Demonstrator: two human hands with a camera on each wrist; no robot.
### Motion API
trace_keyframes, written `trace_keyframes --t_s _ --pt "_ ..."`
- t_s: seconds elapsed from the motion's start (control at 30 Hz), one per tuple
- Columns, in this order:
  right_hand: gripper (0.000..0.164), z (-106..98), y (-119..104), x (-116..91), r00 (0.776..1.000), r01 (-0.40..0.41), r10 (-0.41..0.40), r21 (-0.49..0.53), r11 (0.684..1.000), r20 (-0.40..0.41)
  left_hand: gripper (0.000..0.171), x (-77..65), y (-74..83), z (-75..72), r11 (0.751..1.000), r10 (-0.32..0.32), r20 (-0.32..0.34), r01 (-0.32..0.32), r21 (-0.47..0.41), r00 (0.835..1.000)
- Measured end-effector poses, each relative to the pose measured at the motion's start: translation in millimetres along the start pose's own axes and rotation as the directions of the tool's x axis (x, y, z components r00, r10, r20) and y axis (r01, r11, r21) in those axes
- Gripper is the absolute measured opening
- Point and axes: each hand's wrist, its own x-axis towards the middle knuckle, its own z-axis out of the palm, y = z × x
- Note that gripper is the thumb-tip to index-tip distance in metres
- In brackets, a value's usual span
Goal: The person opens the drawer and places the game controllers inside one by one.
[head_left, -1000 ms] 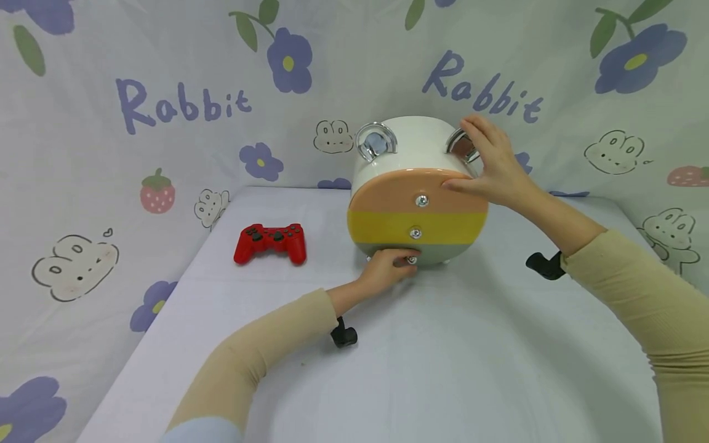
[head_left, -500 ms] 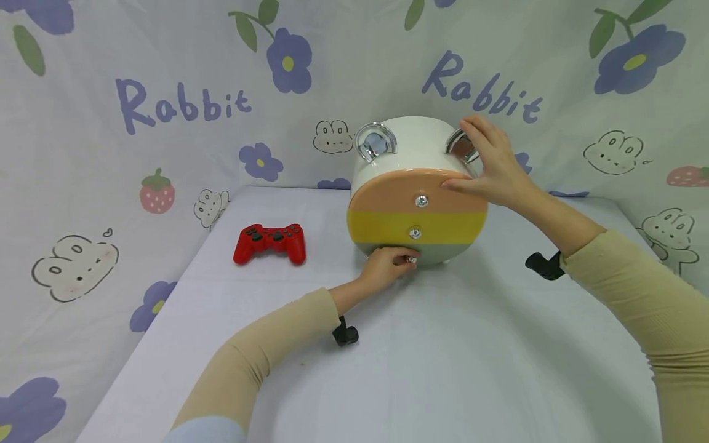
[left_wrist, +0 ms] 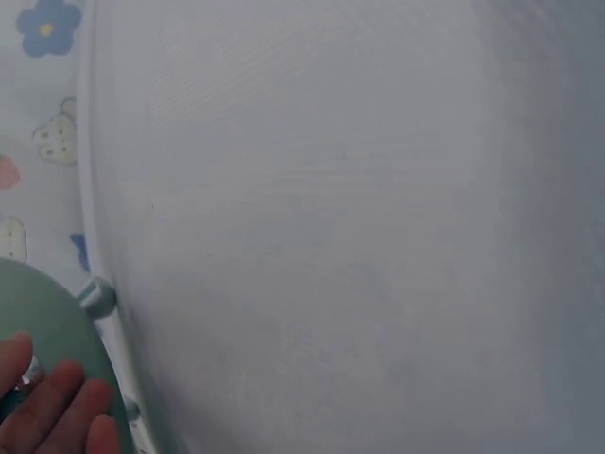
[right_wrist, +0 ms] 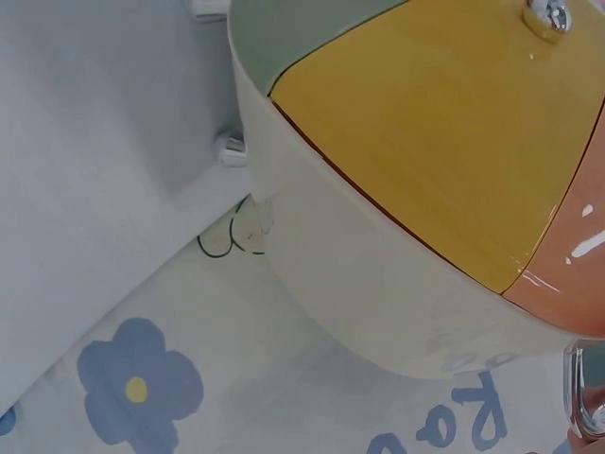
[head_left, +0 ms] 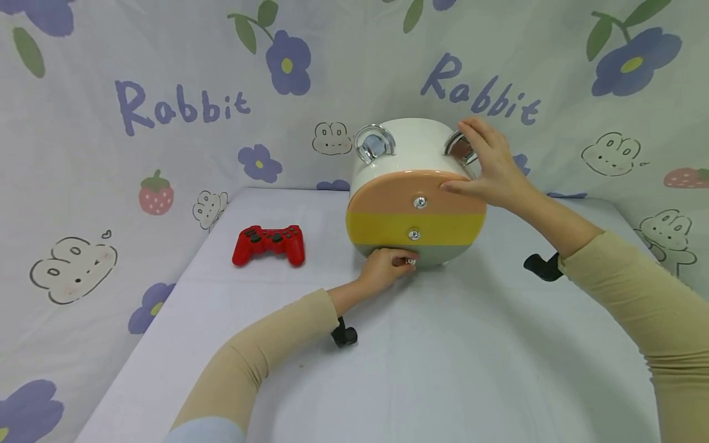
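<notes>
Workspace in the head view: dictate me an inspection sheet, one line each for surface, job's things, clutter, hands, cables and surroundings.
Surface: white-covered table, one small speck.
Job's things: round cabinet with orange, yellow and green bands, standing on short feet.
Clutter: red game controller, left of the cabinet; two unidentified black pieces, partly hidden by sleeves.
Hands: left hand pinches the bottom knob; right hand grips the cabinet's upper right.
Cables: nothing seen.
Surroundings: backdrop with flowers, rabbits, strawberries and "Rabbit" lettering.

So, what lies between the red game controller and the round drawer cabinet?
Just a bare stretch of white tablecloth separates the red game controller from the round drawer cabinet; the head view shows this.
</notes>
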Motion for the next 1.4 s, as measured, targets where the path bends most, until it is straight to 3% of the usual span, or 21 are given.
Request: trace_keyframes --t_s 0.53,1.4 --pt "0.092 -0.3 -2.9 1.6 0.998 -0.055 0.056 -0.019 0.998 0.031 0.022 -9.4 3.2 -0.2 1.000 0.029 0.048 -0.029 0.011 0.998" --pt "0.093 -2.0 -3.9 0.7 0.996 -0.078 0.079 -0.023 0.997 0.050 0.026 -52.9 16.9 4.4 0.989 0.140 0.158 -0.131 -0.068 0.977"
